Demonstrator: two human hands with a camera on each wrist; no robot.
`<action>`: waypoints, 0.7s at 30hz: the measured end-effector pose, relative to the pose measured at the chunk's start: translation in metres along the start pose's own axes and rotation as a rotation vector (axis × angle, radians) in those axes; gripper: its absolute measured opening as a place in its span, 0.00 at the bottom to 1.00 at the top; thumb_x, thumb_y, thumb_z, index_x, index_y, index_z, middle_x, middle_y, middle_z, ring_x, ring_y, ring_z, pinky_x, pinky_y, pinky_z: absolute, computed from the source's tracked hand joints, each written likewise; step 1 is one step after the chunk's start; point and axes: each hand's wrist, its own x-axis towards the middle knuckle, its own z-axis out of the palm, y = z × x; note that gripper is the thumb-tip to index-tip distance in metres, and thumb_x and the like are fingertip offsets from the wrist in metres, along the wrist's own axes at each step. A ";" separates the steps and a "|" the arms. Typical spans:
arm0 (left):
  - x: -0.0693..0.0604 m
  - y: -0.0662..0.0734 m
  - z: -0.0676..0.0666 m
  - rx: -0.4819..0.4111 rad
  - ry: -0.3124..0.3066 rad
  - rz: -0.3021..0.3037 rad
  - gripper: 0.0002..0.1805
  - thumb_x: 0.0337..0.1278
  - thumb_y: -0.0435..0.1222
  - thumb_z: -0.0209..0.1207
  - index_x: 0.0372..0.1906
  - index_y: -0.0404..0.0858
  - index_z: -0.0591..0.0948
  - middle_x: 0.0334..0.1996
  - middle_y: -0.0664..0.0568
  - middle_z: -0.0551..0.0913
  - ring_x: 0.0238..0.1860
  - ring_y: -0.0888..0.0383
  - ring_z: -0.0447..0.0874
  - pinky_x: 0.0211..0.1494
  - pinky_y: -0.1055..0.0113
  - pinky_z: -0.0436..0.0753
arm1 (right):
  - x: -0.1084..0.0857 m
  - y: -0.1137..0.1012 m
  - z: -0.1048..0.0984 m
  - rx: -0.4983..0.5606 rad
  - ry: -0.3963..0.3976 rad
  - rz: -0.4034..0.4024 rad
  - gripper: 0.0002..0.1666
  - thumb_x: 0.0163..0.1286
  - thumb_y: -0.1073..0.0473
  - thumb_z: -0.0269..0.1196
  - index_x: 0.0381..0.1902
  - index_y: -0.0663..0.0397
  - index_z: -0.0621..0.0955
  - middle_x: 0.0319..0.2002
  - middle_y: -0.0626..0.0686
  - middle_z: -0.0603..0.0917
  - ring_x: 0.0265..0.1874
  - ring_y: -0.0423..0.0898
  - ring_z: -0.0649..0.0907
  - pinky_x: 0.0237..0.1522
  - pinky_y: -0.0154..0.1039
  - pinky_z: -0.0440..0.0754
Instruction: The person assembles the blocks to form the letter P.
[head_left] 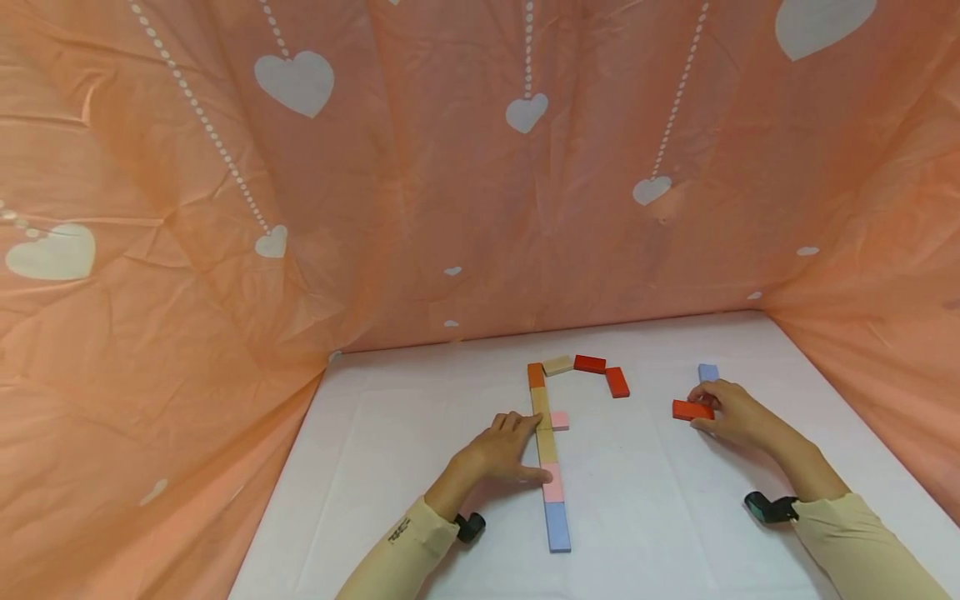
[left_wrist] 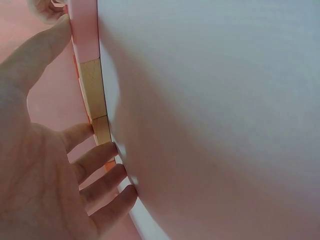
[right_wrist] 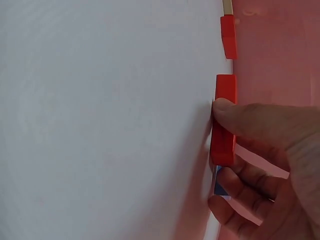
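Observation:
My right hand pinches a red block between thumb and fingers, low at the right side of the table. Just behind that hand is a small blue block, partly covered by the fingers. My left hand lies with fingers spread along a straight row of blocks. Its thumb touches the pink block and its forefinger reaches the plain wooden blocks. An orange block forms the row's far end, a longer-looking blue block its near end.
A small pink block juts from the row's right side. From the far end a pale wooden block, a red block and a slanted red block curve rightward. An orange curtain encloses the white table.

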 end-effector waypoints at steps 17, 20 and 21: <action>0.001 0.000 0.000 0.005 -0.002 -0.004 0.58 0.58 0.66 0.71 0.87 0.48 0.58 0.74 0.47 0.70 0.74 0.48 0.66 0.74 0.50 0.76 | 0.008 -0.008 0.007 0.038 -0.024 -0.025 0.18 0.62 0.62 0.80 0.44 0.62 0.84 0.38 0.50 0.82 0.39 0.48 0.77 0.44 0.44 0.79; 0.001 0.000 0.000 0.002 -0.004 -0.003 0.59 0.58 0.66 0.71 0.87 0.48 0.58 0.74 0.47 0.69 0.74 0.48 0.66 0.74 0.50 0.76 | 0.010 -0.013 0.010 0.050 -0.032 -0.026 0.19 0.62 0.60 0.80 0.45 0.60 0.84 0.39 0.50 0.82 0.40 0.47 0.77 0.45 0.44 0.80; 0.002 0.000 0.000 0.003 -0.001 -0.002 0.59 0.58 0.66 0.71 0.87 0.48 0.58 0.74 0.46 0.70 0.74 0.48 0.66 0.74 0.50 0.76 | 0.011 -0.015 0.011 0.056 -0.032 -0.031 0.19 0.62 0.60 0.80 0.46 0.60 0.84 0.39 0.50 0.82 0.40 0.48 0.77 0.45 0.44 0.80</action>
